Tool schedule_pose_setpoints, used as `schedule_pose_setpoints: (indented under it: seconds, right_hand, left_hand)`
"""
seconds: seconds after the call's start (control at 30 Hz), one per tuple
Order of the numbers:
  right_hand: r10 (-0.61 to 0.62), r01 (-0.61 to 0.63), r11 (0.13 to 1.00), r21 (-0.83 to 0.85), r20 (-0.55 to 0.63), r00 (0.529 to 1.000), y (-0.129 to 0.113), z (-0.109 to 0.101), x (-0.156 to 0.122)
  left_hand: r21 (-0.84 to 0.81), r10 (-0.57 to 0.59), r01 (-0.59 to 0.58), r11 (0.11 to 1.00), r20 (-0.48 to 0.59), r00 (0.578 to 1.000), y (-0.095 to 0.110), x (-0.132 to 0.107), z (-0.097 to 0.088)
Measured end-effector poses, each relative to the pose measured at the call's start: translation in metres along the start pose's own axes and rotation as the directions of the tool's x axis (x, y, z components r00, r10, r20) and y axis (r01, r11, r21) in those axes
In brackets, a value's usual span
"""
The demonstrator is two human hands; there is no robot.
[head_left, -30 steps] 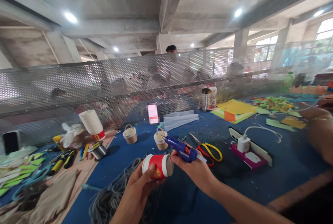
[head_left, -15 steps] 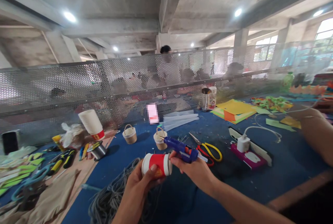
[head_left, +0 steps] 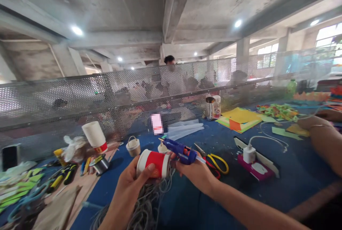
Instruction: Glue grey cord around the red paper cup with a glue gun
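My left hand (head_left: 128,183) is wrapped round a white paper cup (head_left: 141,162) with a red band, tipped on its side with its rim toward my right hand. My right hand (head_left: 196,174) grips a blue glue gun (head_left: 180,150), whose nozzle points left above the cup. The right fingertips are close to the cup's rim; whether they touch it I cannot tell. Below the cup lies a tangle of grey cord (head_left: 145,205). Behind it stand a small basket with a handle (head_left: 133,146) and a second small basket (head_left: 162,148), partly hidden by the glue gun.
Scissors (head_left: 217,162) lie right of the glue gun, near a purple power strip (head_left: 252,167) with a charger. Stacked paper cups (head_left: 93,134), a wire spool (head_left: 99,165) and pliers (head_left: 60,178) are at left. Another person's arm (head_left: 324,137) reaches in at right. A perforated screen (head_left: 128,98) stands behind.
The cup and my left hand have shifted left, and the glue gun slightly left too. More grey cord shows below the cup. The view has tilted up a little.
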State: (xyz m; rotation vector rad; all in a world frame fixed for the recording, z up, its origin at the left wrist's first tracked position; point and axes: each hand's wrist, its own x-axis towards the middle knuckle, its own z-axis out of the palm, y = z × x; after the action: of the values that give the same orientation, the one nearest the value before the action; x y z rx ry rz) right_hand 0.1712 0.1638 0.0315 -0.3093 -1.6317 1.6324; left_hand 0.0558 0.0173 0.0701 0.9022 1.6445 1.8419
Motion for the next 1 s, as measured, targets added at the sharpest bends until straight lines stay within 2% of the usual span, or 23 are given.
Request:
schedule_pose_setpoints:
  seconds: [0.13,0.23,0.33,0.5,0.63,0.83,1.0]
  right_hand:
    - [0.015,-0.013,1.0,0.019,-0.075,0.997,0.013,0.001,0.004]
    - [0.04,-0.039,0.997,0.07,-0.021,0.999,0.02,-0.003,0.005]
    - [0.004,-0.008,0.995,0.104,0.045,0.999,0.018,-0.006,0.002]
    - [-0.038,0.036,0.999,0.022,0.096,0.995,0.008,-0.008,-0.003]
    - [0.039,-0.034,0.998,-0.05,0.09,0.995,0.007,-0.008,-0.002]
    - [0.101,-0.089,0.984,-0.154,0.076,0.992,0.002,-0.006,-0.001]
    - [0.089,-0.077,0.988,-0.137,0.079,0.993,0.003,-0.004,-0.002]
  left_hand:
    - [-0.023,-0.002,0.003,1.0,0.054,0.999,-0.011,0.004,-0.005]
    - [-0.05,-0.039,0.043,0.998,0.089,0.995,-0.022,0.004,-0.008]
    - [-0.049,-0.06,0.064,0.997,0.089,0.994,-0.03,0.004,-0.011]
    - [-0.061,-0.145,0.149,0.987,0.071,0.987,-0.037,0.007,-0.013]
    - [-0.065,-0.18,0.183,0.981,0.038,0.983,-0.038,0.008,-0.011]
    - [0.018,-0.168,0.167,0.986,0.029,0.985,-0.045,0.007,-0.007]
    - [0.086,-0.146,0.141,0.986,0.061,0.987,-0.055,0.007,-0.006]
